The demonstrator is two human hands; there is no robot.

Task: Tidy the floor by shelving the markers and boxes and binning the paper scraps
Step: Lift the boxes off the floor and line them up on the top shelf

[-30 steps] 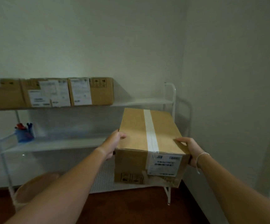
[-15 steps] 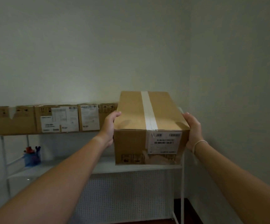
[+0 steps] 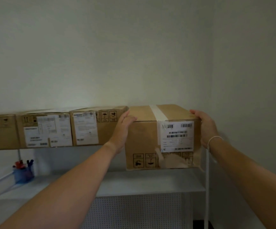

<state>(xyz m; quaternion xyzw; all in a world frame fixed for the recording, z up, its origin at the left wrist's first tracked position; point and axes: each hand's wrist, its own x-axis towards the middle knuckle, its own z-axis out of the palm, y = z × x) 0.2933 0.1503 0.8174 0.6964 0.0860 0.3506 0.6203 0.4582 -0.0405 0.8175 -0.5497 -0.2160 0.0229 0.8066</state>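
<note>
White shelf point(image 3: 150, 184), both hands hiding box point(image 3: 143, 139) sides

Dim room corner with plain pale walls point(image 3: 134, 47). White metal shelf unit point(image 3: 150, 184) against the back wall, its right post point(image 3: 207, 187) close to the side wall. White perforated panel point(image 3: 142, 212) below the unit's lower shelf. Dark floor patch point(image 3: 199, 224) at the post's foot.

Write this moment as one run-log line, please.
step: shelving box | left hand: grips box | right hand: grips box | place: top shelf, right end
</note>
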